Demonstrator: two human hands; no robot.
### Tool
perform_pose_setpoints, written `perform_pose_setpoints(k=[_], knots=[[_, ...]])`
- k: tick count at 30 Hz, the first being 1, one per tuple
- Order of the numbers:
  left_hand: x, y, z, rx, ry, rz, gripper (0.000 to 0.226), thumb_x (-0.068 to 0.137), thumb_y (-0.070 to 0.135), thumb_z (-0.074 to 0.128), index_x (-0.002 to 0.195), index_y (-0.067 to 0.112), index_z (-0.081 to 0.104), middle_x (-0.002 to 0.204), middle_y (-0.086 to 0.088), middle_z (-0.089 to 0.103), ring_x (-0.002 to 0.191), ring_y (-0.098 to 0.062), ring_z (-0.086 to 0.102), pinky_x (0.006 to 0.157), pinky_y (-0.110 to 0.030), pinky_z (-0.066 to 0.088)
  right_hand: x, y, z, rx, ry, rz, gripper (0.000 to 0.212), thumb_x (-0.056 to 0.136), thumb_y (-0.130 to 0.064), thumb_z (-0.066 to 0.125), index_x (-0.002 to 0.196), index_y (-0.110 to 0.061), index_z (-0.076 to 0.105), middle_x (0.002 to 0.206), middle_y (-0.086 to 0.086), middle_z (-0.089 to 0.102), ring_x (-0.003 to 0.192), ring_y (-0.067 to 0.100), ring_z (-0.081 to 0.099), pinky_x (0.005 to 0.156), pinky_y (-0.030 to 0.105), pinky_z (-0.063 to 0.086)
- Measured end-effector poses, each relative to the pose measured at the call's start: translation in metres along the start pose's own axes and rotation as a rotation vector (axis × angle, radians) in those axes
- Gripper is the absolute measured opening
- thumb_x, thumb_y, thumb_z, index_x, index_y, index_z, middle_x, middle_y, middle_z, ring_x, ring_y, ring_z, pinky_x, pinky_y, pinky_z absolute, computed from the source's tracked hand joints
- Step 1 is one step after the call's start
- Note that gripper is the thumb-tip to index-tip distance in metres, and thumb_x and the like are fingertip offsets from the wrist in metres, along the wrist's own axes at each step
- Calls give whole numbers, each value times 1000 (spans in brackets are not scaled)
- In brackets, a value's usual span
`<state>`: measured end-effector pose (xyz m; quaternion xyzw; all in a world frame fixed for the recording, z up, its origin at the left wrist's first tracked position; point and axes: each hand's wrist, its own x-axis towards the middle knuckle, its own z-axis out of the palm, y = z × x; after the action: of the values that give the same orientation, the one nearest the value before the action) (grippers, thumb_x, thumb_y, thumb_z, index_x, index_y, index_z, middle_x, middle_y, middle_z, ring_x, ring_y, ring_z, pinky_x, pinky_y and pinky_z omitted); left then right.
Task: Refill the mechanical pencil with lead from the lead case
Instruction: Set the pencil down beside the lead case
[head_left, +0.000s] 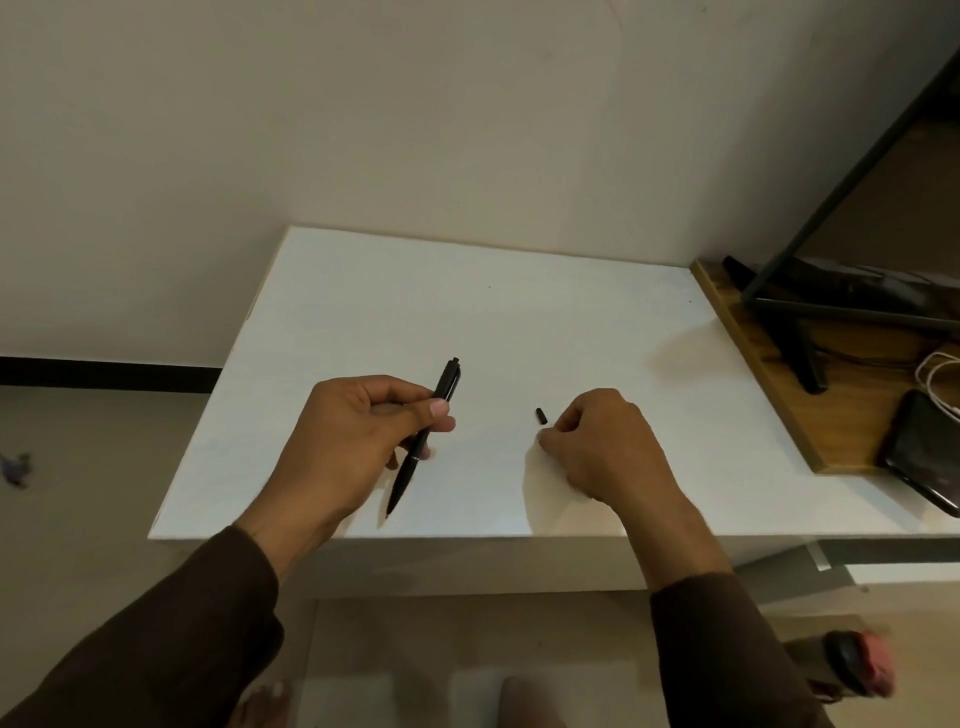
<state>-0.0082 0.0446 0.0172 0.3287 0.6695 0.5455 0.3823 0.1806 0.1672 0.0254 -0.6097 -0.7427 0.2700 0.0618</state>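
My left hand grips a black mechanical pencil above the white table, tip pointing toward me and clip end toward the wall. A small black cap lies on the table just left of my right hand. That hand rests on the table with its fingers curled; whether they hold anything is hidden. No lead case shows in this view.
A wooden shelf board adjoins the table on the right, carrying a black metal frame, a dark phone and a white cable. The wall stands behind the table. Floor lies to the left and below.
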Motion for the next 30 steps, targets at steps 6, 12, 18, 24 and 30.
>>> perform_pose_setpoints(k=[6,12,18,24,30], knots=[[0,1,1,-42,4,-38,8,89,23,77,91,15,79,85,0,84,73,-23,80,83,-56,62,-5,-4,-8,-20,193,-67,21,99,-35,62,94,-16,66,76,-6,62,70,17,63,58,29,42],[0,2,6,-91,-55,-51,14,91,22,75,98,10,75,87,-3,84,75,-25,82,69,-37,66,-30,-46,6,532,-20,-310,20,97,-43,66,94,-26,76,83,-11,75,80,7,71,73,32,59],[-2,2,7,-94,-101,7,10,94,8,69,93,12,79,86,-8,83,79,-26,82,64,-39,66,-30,-49,14,688,-150,-299,13,91,-30,76,95,-18,79,84,-2,78,69,9,74,54,17,51],[6,0,-11,138,71,49,7,83,25,82,89,28,80,82,10,80,72,-5,75,54,-14,55,-16,-35,20,703,-74,-118,16,91,-28,78,84,-13,77,72,0,76,53,5,69,48,19,51],[7,-13,-24,442,200,30,3,90,23,77,90,21,79,84,17,70,80,3,63,66,-10,39,-2,-28,36,546,-9,-49,28,85,-27,84,78,-2,76,66,6,73,48,5,68,55,30,59]])
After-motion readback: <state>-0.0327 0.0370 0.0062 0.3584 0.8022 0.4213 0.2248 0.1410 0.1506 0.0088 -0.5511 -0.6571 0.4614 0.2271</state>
